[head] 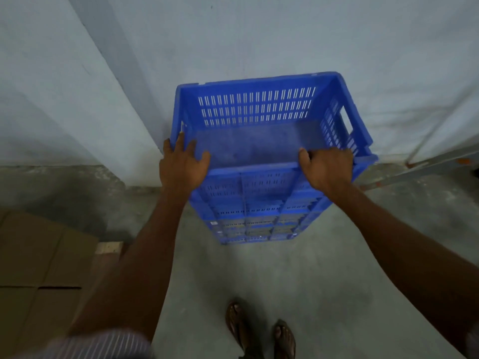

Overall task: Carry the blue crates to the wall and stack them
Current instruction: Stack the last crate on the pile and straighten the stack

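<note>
A stack of several blue slotted crates (259, 211) stands on the concrete floor against the pale wall (259, 35). The top blue crate (259, 107) is empty and sits a little skewed on the ones below. My left hand (181, 164) rests on its near left corner, fingers spread over the rim. My right hand (326, 167) grips the near rim close to the right corner, thumb inside the crate and fingers curled over the edge.
Flattened cardboard boxes (39, 255) lie on the floor at the left, with a small wooden block (108, 247) beside them. A grey metal bar (440, 164) leans at the right. My sandalled feet (259, 332) stand on the open floor before the stack.
</note>
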A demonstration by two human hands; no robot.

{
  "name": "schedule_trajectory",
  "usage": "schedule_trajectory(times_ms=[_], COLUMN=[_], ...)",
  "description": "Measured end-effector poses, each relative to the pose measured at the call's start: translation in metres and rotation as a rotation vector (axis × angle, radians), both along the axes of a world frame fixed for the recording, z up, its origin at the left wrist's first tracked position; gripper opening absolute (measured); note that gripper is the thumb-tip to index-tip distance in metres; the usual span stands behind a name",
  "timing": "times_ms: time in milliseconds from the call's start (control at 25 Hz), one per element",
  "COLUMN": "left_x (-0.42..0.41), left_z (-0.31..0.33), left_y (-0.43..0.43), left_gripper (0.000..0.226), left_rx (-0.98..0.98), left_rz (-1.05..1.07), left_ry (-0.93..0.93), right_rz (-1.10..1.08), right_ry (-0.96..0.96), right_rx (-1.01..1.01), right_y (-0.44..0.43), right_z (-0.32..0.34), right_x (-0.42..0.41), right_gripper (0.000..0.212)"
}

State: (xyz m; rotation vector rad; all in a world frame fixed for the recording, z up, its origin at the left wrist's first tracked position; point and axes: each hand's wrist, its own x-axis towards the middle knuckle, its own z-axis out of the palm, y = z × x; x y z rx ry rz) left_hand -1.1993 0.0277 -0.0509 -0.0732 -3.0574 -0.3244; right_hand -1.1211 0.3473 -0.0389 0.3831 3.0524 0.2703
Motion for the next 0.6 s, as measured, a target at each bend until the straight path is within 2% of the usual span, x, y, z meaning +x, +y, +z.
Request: schedule_trajectory(times_ms=[120,200,360,440,600], left_x=[-0.001,0.003,0.018,0.038,0.116], left_z=[0.007,-0.003,0.006,0.017,0.038], left_y=[0.005,-0.002,0.004,0.011,0.003], left_gripper=[0.070,0.063,0.070,0.067,0.058], left_rx=[-0.023,-0.038,-0.096,-0.066,-0.003], left_rz=[-0.011,-0.031,0.032,0.014,-0.040], left_ry=[0.039,0.063,0.028,0.002,-0.059], right_rz=[0.115,0.162,0.091,0.101,0.181], right_ry=[-0.012,-0.025,-0.008,-0.002,0.153], right_rx=[-0.020,0.000,-0.125,-0.163,-0.169], right_y=[0.011,0.014,0.010,0.012,0.003], right_z=[0.006,0.000,0.009,0.018,0.024], right_x=[-0.008,0.001,-0.002,0.008,0.083], right_gripper=[0.066,0.052,0.068,0.067,0.055])
